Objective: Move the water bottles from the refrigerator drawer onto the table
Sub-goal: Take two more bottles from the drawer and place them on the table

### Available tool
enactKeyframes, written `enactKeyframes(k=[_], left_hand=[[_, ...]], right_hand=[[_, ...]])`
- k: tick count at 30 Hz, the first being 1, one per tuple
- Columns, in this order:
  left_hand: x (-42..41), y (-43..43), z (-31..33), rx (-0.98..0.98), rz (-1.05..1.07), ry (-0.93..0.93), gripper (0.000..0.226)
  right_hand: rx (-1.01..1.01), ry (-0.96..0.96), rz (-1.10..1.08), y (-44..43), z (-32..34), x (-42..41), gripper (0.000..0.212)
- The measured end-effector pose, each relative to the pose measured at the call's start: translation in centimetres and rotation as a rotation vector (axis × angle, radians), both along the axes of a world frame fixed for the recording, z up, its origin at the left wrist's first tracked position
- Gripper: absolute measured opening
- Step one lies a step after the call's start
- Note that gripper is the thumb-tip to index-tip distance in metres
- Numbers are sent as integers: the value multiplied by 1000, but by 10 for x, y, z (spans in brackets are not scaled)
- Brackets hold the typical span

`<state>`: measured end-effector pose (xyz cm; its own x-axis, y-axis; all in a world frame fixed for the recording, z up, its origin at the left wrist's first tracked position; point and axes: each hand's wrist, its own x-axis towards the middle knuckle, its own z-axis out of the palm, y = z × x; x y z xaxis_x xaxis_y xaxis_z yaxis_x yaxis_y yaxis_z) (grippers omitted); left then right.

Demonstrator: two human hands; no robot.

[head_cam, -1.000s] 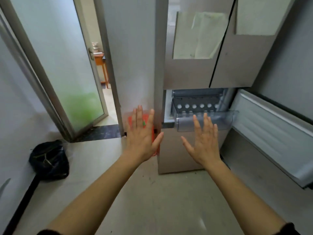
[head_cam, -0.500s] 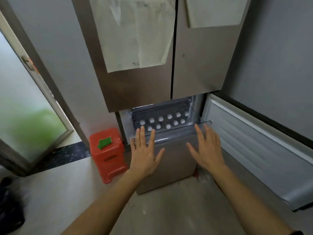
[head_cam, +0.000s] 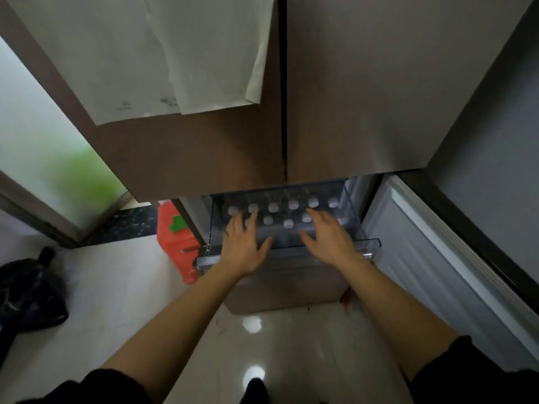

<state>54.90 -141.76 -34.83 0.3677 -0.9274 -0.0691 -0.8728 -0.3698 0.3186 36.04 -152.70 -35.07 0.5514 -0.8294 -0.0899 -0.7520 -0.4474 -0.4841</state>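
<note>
I count 6 white caps of water bottles [head_cam: 293, 204] in the far row of the open refrigerator drawer [head_cam: 370, 243]. At least 3 more show in the near row, and the 2 hands hide the rest. The left hand [head_cam: 242, 249] and right hand [head_cam: 329, 243] are spread flat over the bottles, gripping nothing. I cannot tell whether they touch the caps.

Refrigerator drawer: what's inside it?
Water bottles stand in two rows, white caps showing. The left hand and right hand cover part of the front row; anything beneath is hidden.
</note>
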Motion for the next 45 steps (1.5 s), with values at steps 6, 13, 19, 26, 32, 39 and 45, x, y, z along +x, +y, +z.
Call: enactKeyframes(k=[6,13,19,26,32,39,45], left_hand=[[37,-74,-39,103,141,272,76],[60,-135,-74,-4,497,774,69],[68,-156,-103,-123,649,1060,47],[49,-132,-86,-107,706,1123,1],[38,-105,-85,119,753,1054,19],[35,-98,-70,130,633,692,43],[16,-73,-31,22,612,536,44]], right_hand=[[193,-57,-77,-64,-31,42,57],[383,-112,-232,-115,-82,93,58],[478,-241,-368,-129,-104,111,61],[462,-107,-330,-118,-97,103,54],[666,-183,-389,-94,-93,83,41],[458,-133,-369,-74,-70,70,46],[387,-175,-410,-48,-32,46,50]])
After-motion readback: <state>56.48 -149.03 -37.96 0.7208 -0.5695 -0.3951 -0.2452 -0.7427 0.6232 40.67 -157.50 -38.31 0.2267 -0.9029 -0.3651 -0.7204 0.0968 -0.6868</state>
